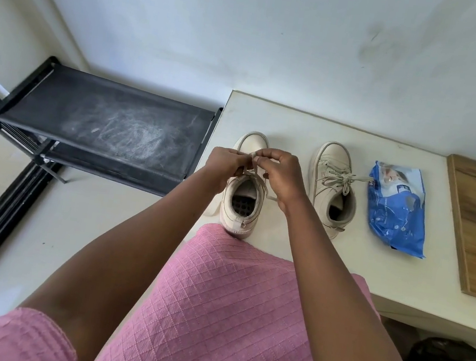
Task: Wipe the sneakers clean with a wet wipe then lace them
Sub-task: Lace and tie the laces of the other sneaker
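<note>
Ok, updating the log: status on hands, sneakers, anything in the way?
Left hand and right hand both pinching lace over near sneaker. Other sneaker laced, bow tied. Wipes pack beside it, nothing blocking.

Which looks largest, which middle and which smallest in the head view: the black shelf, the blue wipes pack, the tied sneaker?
1. black shelf, clearly the largest.
2. blue wipes pack and tied sneaker: about equal in length, with the pack slightly wider. They are too close to rank firmly.
</note>
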A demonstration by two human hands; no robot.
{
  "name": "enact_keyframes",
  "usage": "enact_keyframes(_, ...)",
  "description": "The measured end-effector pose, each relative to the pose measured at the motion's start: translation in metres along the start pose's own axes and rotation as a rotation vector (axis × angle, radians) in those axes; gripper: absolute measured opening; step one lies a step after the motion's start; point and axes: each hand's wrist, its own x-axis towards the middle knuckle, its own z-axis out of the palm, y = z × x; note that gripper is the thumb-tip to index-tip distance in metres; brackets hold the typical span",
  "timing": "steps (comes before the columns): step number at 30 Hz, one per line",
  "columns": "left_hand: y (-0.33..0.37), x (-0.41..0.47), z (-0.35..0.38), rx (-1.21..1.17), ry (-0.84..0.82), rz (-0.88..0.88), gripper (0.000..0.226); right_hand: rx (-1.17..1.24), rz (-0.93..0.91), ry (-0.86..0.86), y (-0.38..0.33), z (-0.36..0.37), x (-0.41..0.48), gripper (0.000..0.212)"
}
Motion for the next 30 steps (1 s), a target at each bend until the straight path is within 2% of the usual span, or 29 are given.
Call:
enact_keyframes(6,0.004,0.003,-0.010,0.159,-0.156,0.036,0.013,0.298,0.150,0.001,-0.004,0.000,-0.001,0.014)
enact_keyframes(11,0.005,0.001,-0.017,0.137,-0.275,0.035,0.011,0.440,0.291,0.010,-0.006,0.000,0.000,0.011)
enact_keyframes(15,-0.002,0.005,-0.014,0.090,-0.167,0.071,0.020,0.436,0.294,0.025,-0.004,0.002,0.001,0.013)
enact_keyframes(17,-0.004,0.003,-0.011,-0.008,-0.141,0.036,0.019,0.368,0.248,0.076,0.002,0.005,0.002,0.015)
enact_keyframes(19,-0.006,0.000,-0.007,-0.086,-0.136,-0.012,0.008,0.174,0.163,0.182,0.010,0.009,0.002,0.012)
enact_keyframes(21,-0.010,0.001,-0.005,-0.163,-0.149,-0.027,0.009,-0.003,0.092,0.274,0.011,0.014,0.001,0.003)
enact_keyframes(24,-0.013,0.000,-0.007,-0.198,-0.140,-0.041,0.011,-0.258,0.026,0.336,0.007,0.022,-0.001,0.014)
enact_keyframes(27,-0.011,0.000,-0.008,-0.251,-0.159,-0.066,0.008,-0.297,0.020,0.345,0.006,0.027,-0.002,0.018)
enact_keyframes(30,-0.010,0.001,-0.011,-0.202,-0.168,-0.057,0.010,-0.208,0.119,0.345,0.008,0.025,0.001,0.019)
